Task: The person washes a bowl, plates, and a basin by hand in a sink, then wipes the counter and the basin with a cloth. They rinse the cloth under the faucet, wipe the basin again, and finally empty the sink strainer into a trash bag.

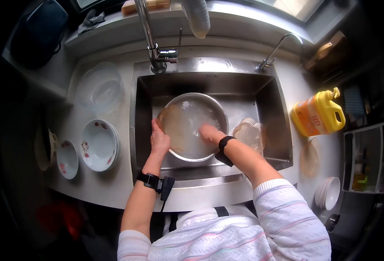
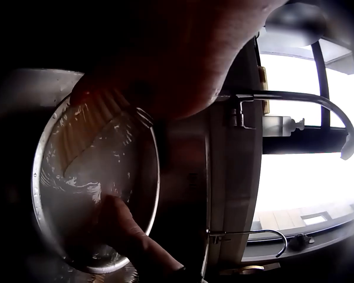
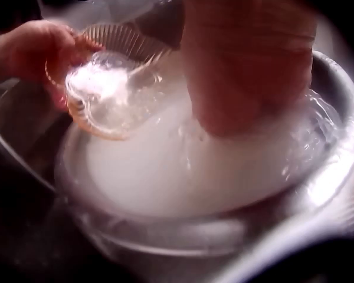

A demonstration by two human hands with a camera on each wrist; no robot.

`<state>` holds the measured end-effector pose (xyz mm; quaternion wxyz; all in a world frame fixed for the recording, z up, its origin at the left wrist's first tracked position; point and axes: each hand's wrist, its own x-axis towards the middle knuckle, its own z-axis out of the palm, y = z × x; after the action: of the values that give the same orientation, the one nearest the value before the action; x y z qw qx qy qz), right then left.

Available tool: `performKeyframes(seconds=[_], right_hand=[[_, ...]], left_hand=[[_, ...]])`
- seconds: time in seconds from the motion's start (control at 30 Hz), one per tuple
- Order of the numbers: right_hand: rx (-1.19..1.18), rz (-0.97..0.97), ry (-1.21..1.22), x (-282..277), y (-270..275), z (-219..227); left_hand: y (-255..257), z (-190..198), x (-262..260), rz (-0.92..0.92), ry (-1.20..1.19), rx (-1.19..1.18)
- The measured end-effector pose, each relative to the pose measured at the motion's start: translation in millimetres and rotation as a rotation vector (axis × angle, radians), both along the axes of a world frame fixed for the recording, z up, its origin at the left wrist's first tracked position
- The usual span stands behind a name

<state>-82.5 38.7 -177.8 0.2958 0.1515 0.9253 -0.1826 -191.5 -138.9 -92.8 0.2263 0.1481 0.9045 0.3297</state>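
A round metal basin point(image 1: 179, 155) of cloudy water sits in the sink. The left hand point(image 1: 159, 141) grips the rim of a clear amber ribbed dish point(image 1: 169, 124), tilted and partly under the water at the basin's left side; in the right wrist view, thumb and fingers of the left hand point(image 3: 41, 50) pinch the dish's edge point(image 3: 121, 41). The right hand point(image 1: 210, 132) is dipped in the water right of the dish, its fingers hidden below the cloudy surface. A second ribbed clear dish point(image 1: 249, 134) lies in the sink, right of the basin.
Left counter: stacked floral bowls point(image 1: 98, 145), another floral bowl point(image 1: 67, 159) and a large clear dish point(image 1: 99, 89). Right counter: a yellow detergent jug point(image 1: 317, 114), an amber dish point(image 1: 309, 158) and small white bowls point(image 1: 330, 193). A tall faucet point(image 1: 158, 61) and a thin one point(image 1: 266, 63) stand behind the sink.
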Motion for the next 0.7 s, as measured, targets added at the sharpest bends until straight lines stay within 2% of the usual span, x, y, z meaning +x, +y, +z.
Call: performKeyframes(seconds=[0.07, 0.1, 0.13, 0.17, 0.2, 0.27, 0.3, 0.33, 0.4, 0.43, 0.47, 0.5, 0.53, 0.6, 0.67, 0.7], right_hand=[[-0.230, -0.217, 0.085, -7.7, 15.7, 36.1], [-0.375, -0.506, 0.292, -3.7, 19.2, 35.4], [-0.366, -0.509, 0.289, -7.2, 18.0, 50.7], [-0.602, -0.698, 0.313, -12.7, 14.5, 65.1], [-0.842, -0.888, 0.339, -19.0, 9.3, 76.1], [-0.790, -0.716, 0.467, -29.4, -2.7, 51.5], [-0.684, -0.731, 0.427, -36.6, -12.4, 39.1], [-0.691, -0.742, 0.434, -39.8, -24.8, 40.8], [-0.961, -0.904, 0.498, -38.0, -44.7, 46.9], [-1.057, -0.786, 0.432, -34.0, -47.1, 52.7], [-1.145, -0.661, 0.364, -31.8, -48.2, 59.8], [-1.145, -0.615, 0.355, -28.8, -51.0, 46.7], [-1.144, -0.615, 0.360, -24.6, -50.8, 53.1], [-0.966, -0.354, 0.296, -10.8, -44.7, 63.5], [-0.894, -0.276, 0.341, -10.0, -35.3, 54.9], [-0.672, -0.065, 0.281, -9.2, -28.8, 48.5]], left_hand=[[0.4, -11.9, -1.9, -0.001, -0.075, 0.043], [0.7, -26.4, -3.1, -0.005, -0.163, 0.090], [5.4, -20.3, -1.7, -0.011, -0.251, 0.137], [9.4, -14.0, 4.9, 0.053, -0.413, 0.215], [14.4, -13.1, 8.2, 0.040, -0.417, 0.216], [21.8, -11.0, 12.8, 0.031, -0.695, 0.406], [24.7, -16.4, 15.2, 0.074, -0.708, 0.459], [25.3, -19.0, 12.6, 0.064, -0.704, 0.447], [22.2, -24.6, 9.6, 0.094, -0.686, 0.471], [24.5, -12.0, 10.1, 0.153, -0.637, 0.490], [22.9, -24.3, 6.2, 0.150, -0.640, 0.486], [20.0, -46.3, -3.5, 0.122, -0.560, 0.542], [21.1, -46.8, -8.8, 0.092, -0.478, 0.598], [20.5, -48.7, -9.3, 0.104, -0.534, 0.647], [18.5, -51.3, -5.6, 0.024, -0.350, 0.544], [19.5, -45.8, -4.1, 0.023, -0.350, 0.546]])
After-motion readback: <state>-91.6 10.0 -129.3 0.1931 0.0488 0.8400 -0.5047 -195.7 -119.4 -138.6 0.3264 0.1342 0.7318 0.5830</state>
